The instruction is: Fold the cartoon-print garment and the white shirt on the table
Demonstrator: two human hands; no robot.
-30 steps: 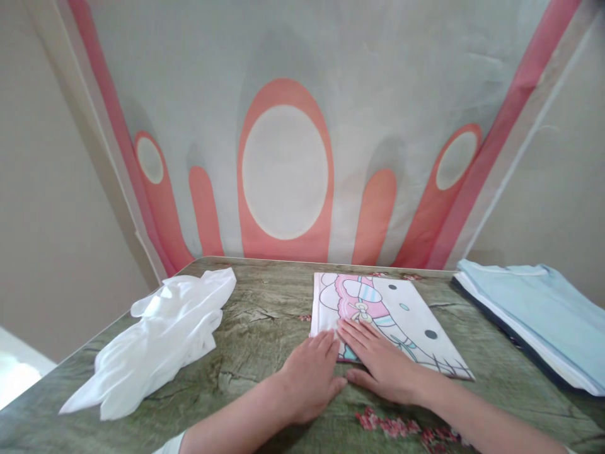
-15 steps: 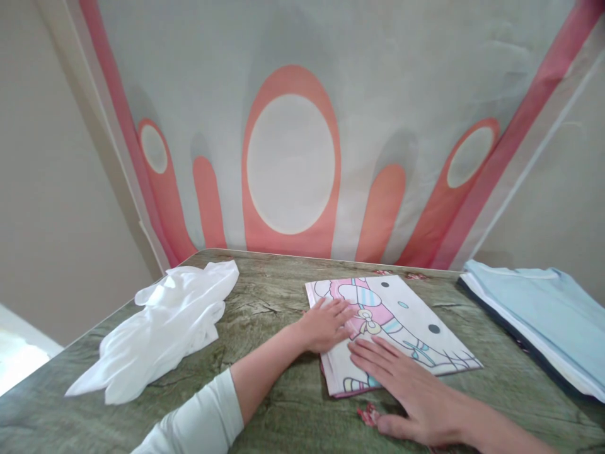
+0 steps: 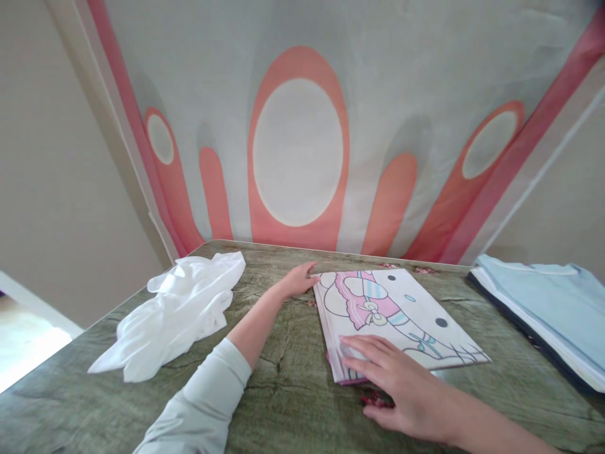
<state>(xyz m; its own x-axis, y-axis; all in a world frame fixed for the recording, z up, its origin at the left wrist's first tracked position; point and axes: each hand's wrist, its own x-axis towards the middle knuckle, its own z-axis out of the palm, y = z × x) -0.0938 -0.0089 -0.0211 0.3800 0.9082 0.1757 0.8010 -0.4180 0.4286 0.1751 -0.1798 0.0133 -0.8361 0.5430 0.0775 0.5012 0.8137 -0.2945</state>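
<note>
A folded white cloth (image 3: 416,306) lies flat, printed with a cartoon character in a pink dress with a bow. My left hand (image 3: 299,281) is at its far left corner, fingers stretched out and apart, their tips at or just touching the edge. Over the near left part of the cloth rests my right hand (image 3: 401,384), fingers loosely spread and thumb held away, below the near edge. The layered folds show along the cloth's left side. Whether my right fingertips press on the cloth is hard to see.
A crumpled white garment (image 3: 174,321) lies on the left of the wood-patterned table (image 3: 283,403). At the right edge sits a stack of folded clothes (image 3: 553,302), light blue on top, white and dark below. A grey backdrop with coral shapes (image 3: 297,233) rises behind.
My left hand has slid off the print, away from me and left, to the far corner. My right hand has lifted slightly and curled its fingers more. The view has shifted a little.
</note>
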